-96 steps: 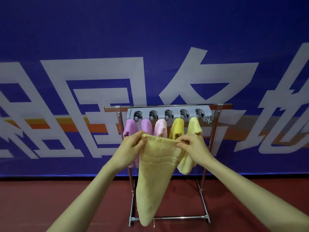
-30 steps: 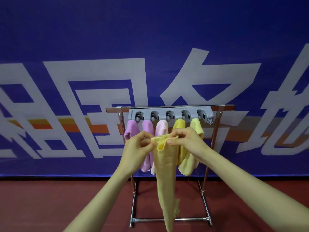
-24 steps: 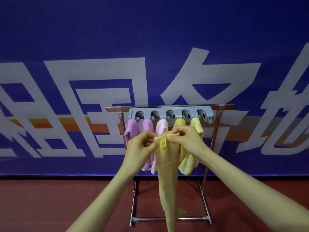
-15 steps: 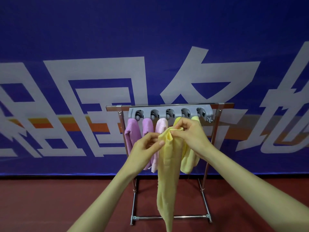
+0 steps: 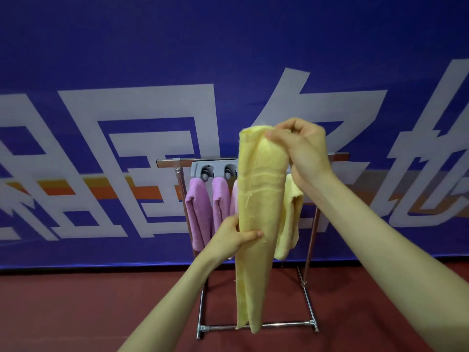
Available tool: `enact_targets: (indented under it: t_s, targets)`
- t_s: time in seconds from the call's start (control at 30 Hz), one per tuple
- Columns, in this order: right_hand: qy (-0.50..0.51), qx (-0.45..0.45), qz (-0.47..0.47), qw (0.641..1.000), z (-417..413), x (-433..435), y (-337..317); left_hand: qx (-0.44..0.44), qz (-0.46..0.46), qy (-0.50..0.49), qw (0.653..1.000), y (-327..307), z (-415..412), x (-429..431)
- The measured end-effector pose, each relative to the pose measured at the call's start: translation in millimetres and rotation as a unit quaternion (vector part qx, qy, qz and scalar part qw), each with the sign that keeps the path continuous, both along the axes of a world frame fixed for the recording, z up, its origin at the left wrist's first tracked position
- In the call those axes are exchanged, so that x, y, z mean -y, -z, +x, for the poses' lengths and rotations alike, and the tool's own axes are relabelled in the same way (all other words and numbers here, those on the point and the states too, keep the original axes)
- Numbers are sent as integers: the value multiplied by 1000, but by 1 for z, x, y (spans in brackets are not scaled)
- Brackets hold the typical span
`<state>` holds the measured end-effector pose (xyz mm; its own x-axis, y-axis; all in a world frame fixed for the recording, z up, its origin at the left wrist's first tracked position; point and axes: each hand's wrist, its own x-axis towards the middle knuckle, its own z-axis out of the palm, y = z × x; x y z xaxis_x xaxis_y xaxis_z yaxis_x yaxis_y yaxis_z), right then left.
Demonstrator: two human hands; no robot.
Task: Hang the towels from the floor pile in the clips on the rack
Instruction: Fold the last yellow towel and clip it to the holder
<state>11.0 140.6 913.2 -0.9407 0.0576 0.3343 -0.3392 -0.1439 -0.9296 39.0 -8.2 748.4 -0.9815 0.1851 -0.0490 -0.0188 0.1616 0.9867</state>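
Raised since earlier, the yellow towel [image 5: 258, 212] hangs at centre, its top at 12 o'clock pinched by the right hand [image 5: 302, 148], the left hand [image 5: 233, 237] gripping lower, toward 7. Hiding most clips [image 5: 206, 172] on the rack [image 5: 167, 162], it could miss one and drop.
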Motion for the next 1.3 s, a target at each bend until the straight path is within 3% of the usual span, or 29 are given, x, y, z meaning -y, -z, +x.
enact_targets:
  t_s: [0.17,0.4,0.67,1.0,1.2,1.3]
  targets:
    - [7,-12,-49,999,-6,-6,-29,78,-7,25,997,38,-3,-3]
    - [19,-22,-35,999,-13,-11,-29,125,-23,21,992,73,5,4]
    - [23,-15,-53,998,-24,-22,-22,154,-3,41,987,57,2,15]
    - [56,57,84,993,-42,-35,33,76,79,52,993,-11,4,14]
    - [-31,183,203,961,-36,-40,98,39,143,54,988,-39,0,9]
    - [-104,202,246,942,-27,-43,117,33,154,87,984,-49,-2,5]
